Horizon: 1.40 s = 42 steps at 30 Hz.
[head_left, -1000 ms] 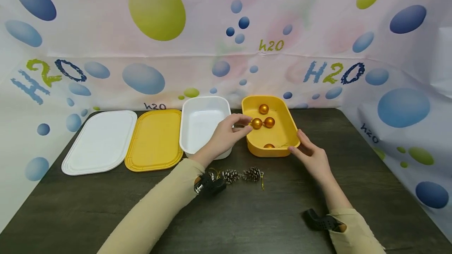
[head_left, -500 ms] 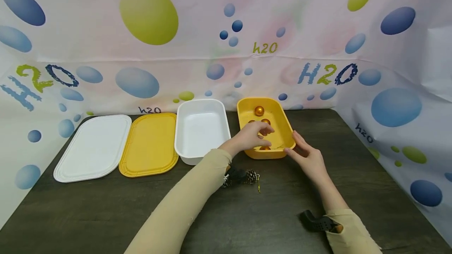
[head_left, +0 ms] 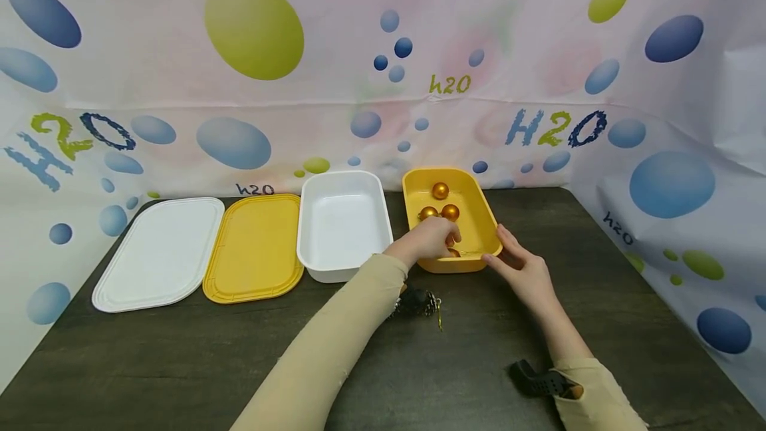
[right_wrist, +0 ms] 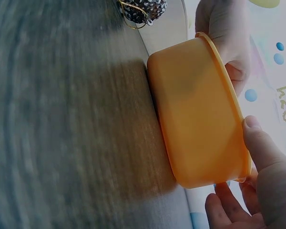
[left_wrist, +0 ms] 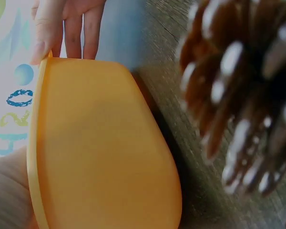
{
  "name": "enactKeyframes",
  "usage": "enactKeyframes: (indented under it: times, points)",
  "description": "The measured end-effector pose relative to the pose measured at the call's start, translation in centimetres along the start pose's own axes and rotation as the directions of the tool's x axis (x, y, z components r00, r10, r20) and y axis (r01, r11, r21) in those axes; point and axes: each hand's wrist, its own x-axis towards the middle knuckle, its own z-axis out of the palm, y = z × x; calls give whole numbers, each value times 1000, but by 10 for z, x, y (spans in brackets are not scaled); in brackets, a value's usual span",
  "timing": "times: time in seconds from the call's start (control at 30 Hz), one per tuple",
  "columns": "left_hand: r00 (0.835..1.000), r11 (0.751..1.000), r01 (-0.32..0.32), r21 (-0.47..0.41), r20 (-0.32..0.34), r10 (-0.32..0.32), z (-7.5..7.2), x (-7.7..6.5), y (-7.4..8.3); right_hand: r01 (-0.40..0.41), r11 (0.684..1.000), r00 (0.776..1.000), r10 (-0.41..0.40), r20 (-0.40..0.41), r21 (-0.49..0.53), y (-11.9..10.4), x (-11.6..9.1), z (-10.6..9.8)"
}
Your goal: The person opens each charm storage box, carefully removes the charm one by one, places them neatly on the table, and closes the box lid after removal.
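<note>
My left hand [head_left: 429, 239] reaches over the near left side of a yellow plastic container [head_left: 477, 228], fingers bent down inside. Right under its fingertips shows part of a gold Christmas ball [head_left: 454, 253]; I cannot tell whether they grip it. Farther back in the container lie more gold balls [head_left: 440, 190]. At the near right corner my right hand [head_left: 526, 271] holds the container by its rim, thumb [right_wrist: 260, 143] on the near side and fingers around the right side. Beneath the left wrist, pine cones [head_left: 429, 303] with a gold loop are partly hidden.
Left of the yellow container stands a white container [head_left: 344, 231] with nothing in it. A yellow lid [head_left: 254, 248] and a white lid [head_left: 158, 255] lie flat farther left. A printed backdrop [head_left: 335, 138] rises behind the dark table [head_left: 179, 364].
My left hand has moved right from the middle gold balls, then down to the ball at the near end of the yellow container. The right hand keeps its hold on the corner.
</note>
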Motion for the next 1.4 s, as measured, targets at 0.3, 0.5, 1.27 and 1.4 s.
enactKeyframes:
  times: [0.3,0.5,1.27,1.4]
  points:
    - [999,999,29,22,19,-29,0,0,0,8,1000,1000,-8,7,7,-10,-4,1]
    - [995,995,2,-95,-100,-11,1,-3,-3,7,1000,1000,-8,-7,-10,3,0,2]
    - [958,900,-174,-400,-279,62,-52,-131,-10,-24,999,1000,24,-7,-37,1,1,0]
    - [958,898,-190,-396,-275,82,-49,-163,-12,-23,999,1000,23,-9,-34,0,1,0]
